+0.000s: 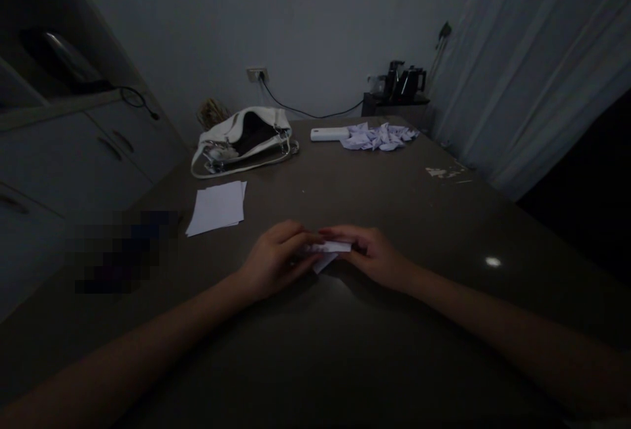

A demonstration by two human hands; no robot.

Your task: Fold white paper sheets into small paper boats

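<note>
A small piece of folded white paper [337, 246] is held between my two hands, just above the dark table [315, 343]. My left hand [280, 255] is closed on its left side, thumb below and fingers above. On the other side my right hand [369, 251] pinches the paper, fingertips meeting those of the left hand. One corner of the paper points down toward me. The fingers cover much of it, so its full folded shape is hidden. To the left lies a stack of white paper sheets [217, 207].
A white handbag [246, 135] lies open at the back left. Beside a white oblong object [329, 134] is a heap of folded paper pieces [377, 136]. Small scraps [446, 172] lie at the right edge. A black kettle [411, 82] stands in the back corner.
</note>
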